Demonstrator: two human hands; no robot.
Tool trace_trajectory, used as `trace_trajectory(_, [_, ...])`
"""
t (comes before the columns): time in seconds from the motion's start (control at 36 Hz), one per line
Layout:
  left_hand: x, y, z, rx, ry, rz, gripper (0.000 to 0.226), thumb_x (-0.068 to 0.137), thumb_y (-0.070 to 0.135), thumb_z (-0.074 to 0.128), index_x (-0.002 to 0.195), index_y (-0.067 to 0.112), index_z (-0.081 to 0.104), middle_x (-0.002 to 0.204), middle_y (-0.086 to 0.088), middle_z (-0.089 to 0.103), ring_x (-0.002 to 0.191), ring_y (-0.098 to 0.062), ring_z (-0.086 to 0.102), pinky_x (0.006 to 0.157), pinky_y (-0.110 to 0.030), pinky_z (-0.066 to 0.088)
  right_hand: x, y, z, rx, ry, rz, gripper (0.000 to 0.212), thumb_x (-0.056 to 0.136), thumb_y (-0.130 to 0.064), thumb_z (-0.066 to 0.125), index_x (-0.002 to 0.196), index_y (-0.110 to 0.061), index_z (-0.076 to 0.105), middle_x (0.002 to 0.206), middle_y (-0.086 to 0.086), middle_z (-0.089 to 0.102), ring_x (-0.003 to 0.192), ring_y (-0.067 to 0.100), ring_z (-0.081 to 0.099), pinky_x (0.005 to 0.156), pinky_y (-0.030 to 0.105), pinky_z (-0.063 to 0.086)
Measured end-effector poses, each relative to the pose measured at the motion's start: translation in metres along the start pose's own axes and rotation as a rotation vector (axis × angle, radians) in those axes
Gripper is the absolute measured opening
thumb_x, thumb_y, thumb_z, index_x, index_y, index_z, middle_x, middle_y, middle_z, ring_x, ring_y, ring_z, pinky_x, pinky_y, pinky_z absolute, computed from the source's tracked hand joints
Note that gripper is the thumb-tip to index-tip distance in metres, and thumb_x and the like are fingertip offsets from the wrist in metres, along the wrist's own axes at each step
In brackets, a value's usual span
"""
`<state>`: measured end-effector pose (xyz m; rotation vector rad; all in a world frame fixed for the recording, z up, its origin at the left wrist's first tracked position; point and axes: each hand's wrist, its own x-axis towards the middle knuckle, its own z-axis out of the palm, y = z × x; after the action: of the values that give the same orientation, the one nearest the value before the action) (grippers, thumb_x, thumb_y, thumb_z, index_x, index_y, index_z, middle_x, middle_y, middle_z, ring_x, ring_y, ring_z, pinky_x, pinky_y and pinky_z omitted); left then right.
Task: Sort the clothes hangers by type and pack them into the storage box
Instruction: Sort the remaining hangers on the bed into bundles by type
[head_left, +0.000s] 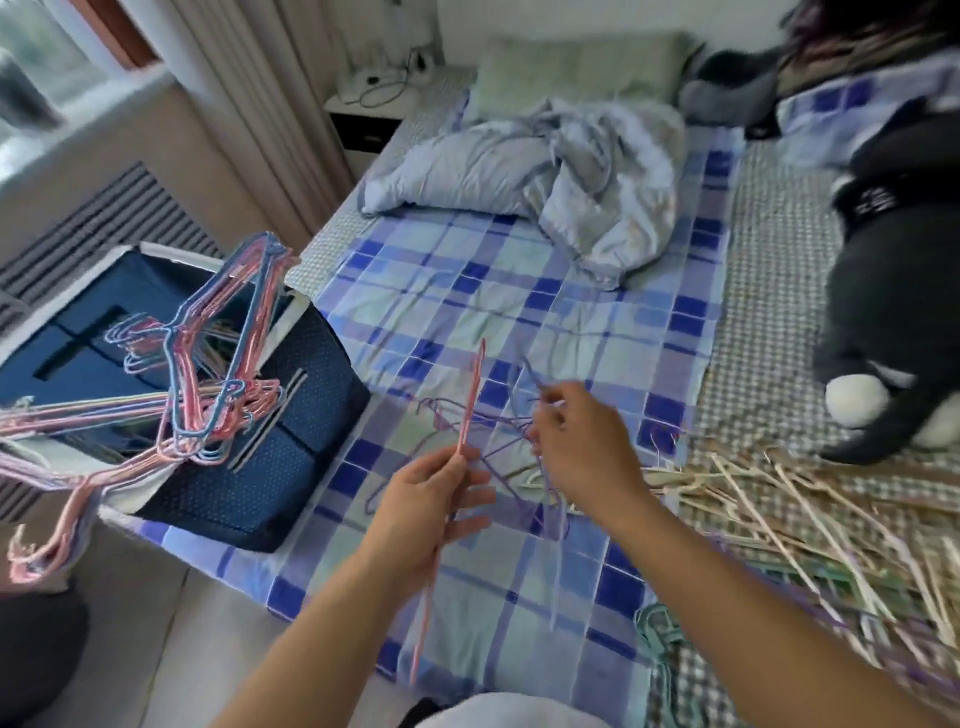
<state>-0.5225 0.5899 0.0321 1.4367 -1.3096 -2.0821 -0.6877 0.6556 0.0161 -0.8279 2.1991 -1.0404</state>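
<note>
Two hands, left hand (423, 501) pinching pink hanger (451, 488)

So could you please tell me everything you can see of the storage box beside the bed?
The storage box is dark navy, soft-sided fabric by its look, with a pale rim and a light stripe down its near wall. It stands open against the bed's left edge. A bundle of pink and blue wire hangers sticks out of the top and spills over its left rim. Neither hand touches it.
</note>
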Motion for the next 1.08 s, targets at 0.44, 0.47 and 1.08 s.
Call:
trace_trajectory(0.44, [-0.034, 0.055, -0.076, 0.084, -0.277, 0.12, 0.027, 0.109, 0.026, 0.042, 0.087, 0.016, 0.054, 0.063, 0.001, 0.033, 0.049, -0.011, 0.022, 0.046, -0.025, 0.014, -0.05, -0.111, 0.058, -0.006, -0.203, -0.191, 0.022, 0.103, -0.029, 0.046, 0.085, -0.038, 0.055, 0.082, -0.019, 0.061, 0.077, -0.003, 0.058, 0.062, 0.015, 0.036])
trace_trajectory(0.47, [-0.036, 0.06, -0.078, 0.08, -0.317, 0.117, 0.028, 0.11, 0.028, 0.041, 0.086, 0.017, 0.051, 0.063, 0.001, 0.033, 0.048, -0.011, 0.022, 0.046, -0.025, 0.014, -0.052, -0.114, 0.059, 0.006, -0.196, -0.207, 0.023, 0.103, -0.028, 0.045, 0.086, -0.039, 0.055, 0.085, -0.018, 0.062, 0.08, -0.003, 0.058, 0.066, 0.016, 0.039])
trace_trajectory(1.08, [0.053, 0.108, -0.382, 1.515, 0.325, 0.55, 0.021, 0.096, 0.013, 0.049, 0.112, 0.027, 0.051, 0.103, -0.005, 0.071, 0.087, -0.03, 0.067, 0.071, -0.04, 0.055, -0.045, -0.104, 0.215, 0.101, -0.09, 0.102, 0.027, 0.096, -0.004, 0.051, 0.086, -0.025, 0.064, 0.082, 0.003, 0.07, 0.061, 0.014, 0.068, 0.07, 0.04, 0.059])
